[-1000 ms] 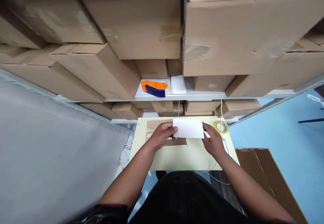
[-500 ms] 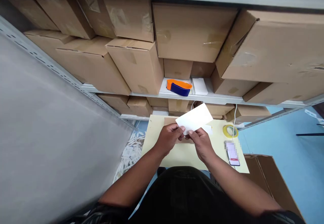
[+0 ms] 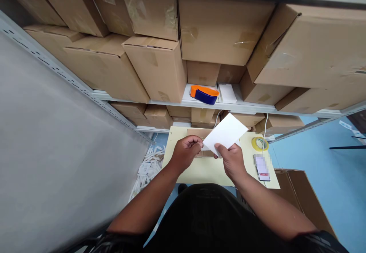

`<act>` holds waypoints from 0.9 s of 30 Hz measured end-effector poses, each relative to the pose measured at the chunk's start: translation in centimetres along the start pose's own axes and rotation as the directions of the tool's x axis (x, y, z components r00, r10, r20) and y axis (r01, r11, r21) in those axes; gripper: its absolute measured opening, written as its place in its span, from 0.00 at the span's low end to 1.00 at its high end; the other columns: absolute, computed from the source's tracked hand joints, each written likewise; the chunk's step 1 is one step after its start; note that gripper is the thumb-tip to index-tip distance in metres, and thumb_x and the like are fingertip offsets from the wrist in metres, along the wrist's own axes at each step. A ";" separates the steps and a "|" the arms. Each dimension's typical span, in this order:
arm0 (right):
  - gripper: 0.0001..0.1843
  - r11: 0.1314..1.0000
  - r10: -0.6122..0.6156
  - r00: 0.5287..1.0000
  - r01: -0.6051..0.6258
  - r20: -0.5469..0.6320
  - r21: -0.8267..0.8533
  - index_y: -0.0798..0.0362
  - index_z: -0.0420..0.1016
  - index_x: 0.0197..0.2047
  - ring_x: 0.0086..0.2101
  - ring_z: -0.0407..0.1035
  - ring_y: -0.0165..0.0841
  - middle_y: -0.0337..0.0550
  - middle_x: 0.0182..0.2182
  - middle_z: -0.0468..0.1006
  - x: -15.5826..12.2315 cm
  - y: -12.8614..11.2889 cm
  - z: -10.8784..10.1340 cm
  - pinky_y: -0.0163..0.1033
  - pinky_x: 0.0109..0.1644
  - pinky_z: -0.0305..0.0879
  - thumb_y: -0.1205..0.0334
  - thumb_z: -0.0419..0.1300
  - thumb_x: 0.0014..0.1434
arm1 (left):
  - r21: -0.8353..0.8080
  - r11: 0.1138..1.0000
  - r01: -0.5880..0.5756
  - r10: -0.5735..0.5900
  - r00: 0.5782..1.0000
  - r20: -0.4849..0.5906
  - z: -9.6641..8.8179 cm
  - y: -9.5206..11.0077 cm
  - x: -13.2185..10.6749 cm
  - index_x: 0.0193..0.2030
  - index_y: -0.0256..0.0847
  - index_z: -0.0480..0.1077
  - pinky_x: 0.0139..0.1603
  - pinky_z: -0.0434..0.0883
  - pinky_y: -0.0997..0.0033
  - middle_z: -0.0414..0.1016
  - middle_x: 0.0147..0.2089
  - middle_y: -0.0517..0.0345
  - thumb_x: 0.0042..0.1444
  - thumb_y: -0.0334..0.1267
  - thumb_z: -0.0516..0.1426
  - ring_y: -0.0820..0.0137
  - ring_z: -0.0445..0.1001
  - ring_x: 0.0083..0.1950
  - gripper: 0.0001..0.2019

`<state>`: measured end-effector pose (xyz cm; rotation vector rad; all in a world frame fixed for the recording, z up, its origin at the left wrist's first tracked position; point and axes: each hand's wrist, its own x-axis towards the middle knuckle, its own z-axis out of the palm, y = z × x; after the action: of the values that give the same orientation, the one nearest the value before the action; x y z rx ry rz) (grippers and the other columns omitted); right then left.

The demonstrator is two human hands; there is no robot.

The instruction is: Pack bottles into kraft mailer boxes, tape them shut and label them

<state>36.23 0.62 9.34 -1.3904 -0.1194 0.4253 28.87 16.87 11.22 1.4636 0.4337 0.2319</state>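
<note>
A blank white sheet of paper (image 3: 225,131) is held tilted above the table. My right hand (image 3: 233,159) grips its lower edge, thumb on top and fingers beneath. At the sheet's left corner, my left hand (image 3: 187,152) is closed with thumb and forefinger pinched together on the corner; a small bit of white shows at the fingertips. Under the sheet lies a flat piece of brown cardboard (image 3: 197,132), mostly hidden by the sheet and hands.
The pale yellow table (image 3: 206,174) bears a tape roll (image 3: 259,143) and a phone (image 3: 262,168) with a cable. Shelves ahead hold cardboard boxes (image 3: 213,29), an orange-and-blue band (image 3: 204,94) and a white box (image 3: 227,93). Paper scraps (image 3: 147,169) litter the floor left; an open carton (image 3: 297,190) stands right.
The sheet has turned and shifted right with my right hand, showing more of its face. My left hand has moved slightly left, from its lower edge to its left corner.
</note>
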 end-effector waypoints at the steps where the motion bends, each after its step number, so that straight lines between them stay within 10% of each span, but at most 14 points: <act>1: 0.14 1.000 -0.004 1.000 0.004 -0.002 -0.013 0.53 0.79 0.33 0.24 0.67 0.32 0.39 0.25 0.79 -0.2 0.0 -0.1 0.38 0.28 0.66 0.51 0.72 0.54 | 0.010 1.000 -0.010 0.010 1.000 0.001 0.1 -0.1 -0.1 0.31 0.41 0.74 0.32 0.66 0.72 0.70 0.26 0.63 0.53 0.40 0.61 0.73 0.66 0.28 0.06; 27: 0.16 0.997 0.057 0.997 -0.059 -0.044 -0.056 0.55 0.81 0.31 0.24 0.68 0.31 0.40 0.23 0.78 -1.8 0.2 -2.7 0.37 0.27 0.67 0.50 0.73 0.51 | 0.116 0.982 -0.152 0.150 0.988 0.026 2.0 -1.2 -1.2 0.30 0.39 0.73 0.33 0.64 0.73 0.71 0.29 0.62 0.54 0.37 0.60 0.73 0.66 0.31 0.04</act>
<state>35.44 -2.53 8.96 -1.4611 -0.0572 0.4436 28.48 14.41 10.28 1.6150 0.3274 0.3188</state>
